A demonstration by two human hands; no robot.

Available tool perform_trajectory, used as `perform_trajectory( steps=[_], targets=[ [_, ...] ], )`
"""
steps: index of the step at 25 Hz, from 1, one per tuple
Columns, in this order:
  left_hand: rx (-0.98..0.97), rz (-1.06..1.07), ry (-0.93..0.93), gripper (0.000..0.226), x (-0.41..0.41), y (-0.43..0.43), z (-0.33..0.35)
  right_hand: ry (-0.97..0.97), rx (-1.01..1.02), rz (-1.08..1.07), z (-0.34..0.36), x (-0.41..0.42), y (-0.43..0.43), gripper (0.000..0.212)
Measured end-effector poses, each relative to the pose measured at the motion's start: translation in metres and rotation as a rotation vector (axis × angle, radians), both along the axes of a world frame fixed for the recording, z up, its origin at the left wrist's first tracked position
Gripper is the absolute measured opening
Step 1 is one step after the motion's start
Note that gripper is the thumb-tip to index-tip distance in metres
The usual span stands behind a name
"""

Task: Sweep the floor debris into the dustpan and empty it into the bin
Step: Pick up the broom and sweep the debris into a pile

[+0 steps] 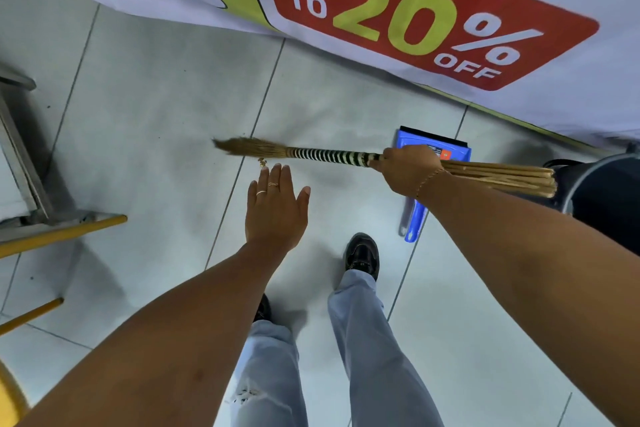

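Blue dustpan (433,146) on floor, contents hidden; bin (609,191) beside, inside dark.

Your right hand (408,168) grips a straw hand broom with black-and-white banded binding (325,154), held level above the pale tiled floor (156,97). Left hand (275,206) flat, empty. Blue plastic dustpan (420,146) lies below the broom.

My left hand (275,206) reaches forward, flat and palm down, fingers straight and together, two rings showing. My right hand (408,168) is fisted around the striped, bound straw hand broom (325,154), a thin bracelet at its wrist.
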State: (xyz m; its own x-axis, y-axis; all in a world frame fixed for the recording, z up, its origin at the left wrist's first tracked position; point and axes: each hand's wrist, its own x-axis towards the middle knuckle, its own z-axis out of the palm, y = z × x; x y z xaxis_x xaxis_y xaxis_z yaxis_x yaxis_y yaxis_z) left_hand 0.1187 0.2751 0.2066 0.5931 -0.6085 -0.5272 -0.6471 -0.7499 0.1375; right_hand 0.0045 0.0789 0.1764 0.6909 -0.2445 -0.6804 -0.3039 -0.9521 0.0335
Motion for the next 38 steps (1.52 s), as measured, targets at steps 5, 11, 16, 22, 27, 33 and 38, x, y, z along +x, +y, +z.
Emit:
perform_trajectory(
  steps=[5,11,16,22,27,33,38],
  targets=[
    [-0.094,0.049,0.007,0.058,0.005,0.022,0.009,-0.180,0.010,-0.161,0.028,-0.081,0.020,0.055],
    [-0.123,0.100,-0.084,0.058,0.081,0.107,0.012,-0.104,0.377,-0.438,0.011,-0.006,0.178,0.056],
    [-0.047,0.001,-0.115,0.054,0.165,0.182,0.008,-0.001,0.688,-0.629,-0.003,0.137,0.360,0.047],
    [-0.014,-0.034,-0.075,0.055,0.203,0.244,-0.001,0.002,0.736,-0.979,-0.004,0.211,0.435,0.041],
    [-0.056,-0.053,-0.033,0.055,0.195,0.252,-0.002,-0.008,0.677,-1.228,0.007,0.156,0.463,0.043],
    [-0.108,-0.059,-0.004,0.055,0.169,0.248,0.001,-0.128,0.635,-1.576,0.010,0.091,0.488,0.043],
    [-0.157,-0.017,-0.021,0.056,0.176,0.252,0.007,-0.278,0.604,-1.289,0.024,0.103,0.491,0.046]
  ],
)
